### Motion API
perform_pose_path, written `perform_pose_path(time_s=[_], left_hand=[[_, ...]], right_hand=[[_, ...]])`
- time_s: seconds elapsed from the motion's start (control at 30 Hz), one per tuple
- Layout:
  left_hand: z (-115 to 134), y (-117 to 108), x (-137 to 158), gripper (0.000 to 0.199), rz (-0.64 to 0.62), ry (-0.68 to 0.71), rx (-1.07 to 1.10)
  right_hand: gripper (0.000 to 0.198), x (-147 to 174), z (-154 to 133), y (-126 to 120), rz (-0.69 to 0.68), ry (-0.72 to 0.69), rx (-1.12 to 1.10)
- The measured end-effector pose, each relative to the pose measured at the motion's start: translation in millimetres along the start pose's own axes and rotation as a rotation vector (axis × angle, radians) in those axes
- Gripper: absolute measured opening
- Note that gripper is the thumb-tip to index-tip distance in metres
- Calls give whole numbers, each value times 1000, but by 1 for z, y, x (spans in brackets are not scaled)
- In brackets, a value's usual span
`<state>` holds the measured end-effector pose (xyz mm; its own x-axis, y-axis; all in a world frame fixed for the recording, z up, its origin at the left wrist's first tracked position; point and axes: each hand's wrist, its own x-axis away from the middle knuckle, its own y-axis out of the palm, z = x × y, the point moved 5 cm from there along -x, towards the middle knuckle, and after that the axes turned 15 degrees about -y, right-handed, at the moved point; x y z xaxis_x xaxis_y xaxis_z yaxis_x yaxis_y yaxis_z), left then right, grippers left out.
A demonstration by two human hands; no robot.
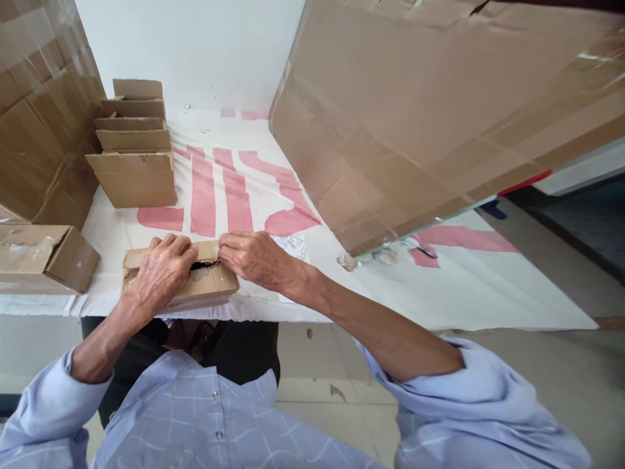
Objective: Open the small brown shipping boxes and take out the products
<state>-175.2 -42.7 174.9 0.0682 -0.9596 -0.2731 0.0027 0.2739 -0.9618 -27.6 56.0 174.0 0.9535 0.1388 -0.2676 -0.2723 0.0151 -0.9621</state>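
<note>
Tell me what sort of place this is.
Probably a packing area or small workroom: a covered table bears a row of cartons with raised flaps and a small carton with a ragged opening, beside a large taped cardboard box.

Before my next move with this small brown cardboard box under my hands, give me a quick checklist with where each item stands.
1. Left hand on the small brown cardboard box: ok, it lies across the top.
2. Right hand on the box: ok, fingers touch its top at the right.
3. Box top fully closed: not ok, a dark, ragged gap shows between the hands.
4. Box well back from the edge of the white-covered table: not ok, it sits by the near edge.
5. Taped brown cardboard box at left standing apart: ok.
6. Contents: cannot tell, the gap is dark.
</note>
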Motion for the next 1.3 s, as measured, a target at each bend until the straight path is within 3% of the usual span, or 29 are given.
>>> perform_pose_path(time_s=[0.33,0.6,0.77,1.0,1.3], left_hand=[[0,-2,1,24,12,-11,60],[-1,0,2,21,14,-7,56],[-2,3,2,22,10,-13,89],[-2,6,1,21,17,-13,47],[0,2,0,23,18,10,9]], right_hand=[[28,-1,0,7,90,-67,13],[22,4,13,4,167,-27,-211],[15,4,19,0,114,-32,-371],[29,1,5,4,-11,4,-80],[33,0,-8,7,6,-29,59]])
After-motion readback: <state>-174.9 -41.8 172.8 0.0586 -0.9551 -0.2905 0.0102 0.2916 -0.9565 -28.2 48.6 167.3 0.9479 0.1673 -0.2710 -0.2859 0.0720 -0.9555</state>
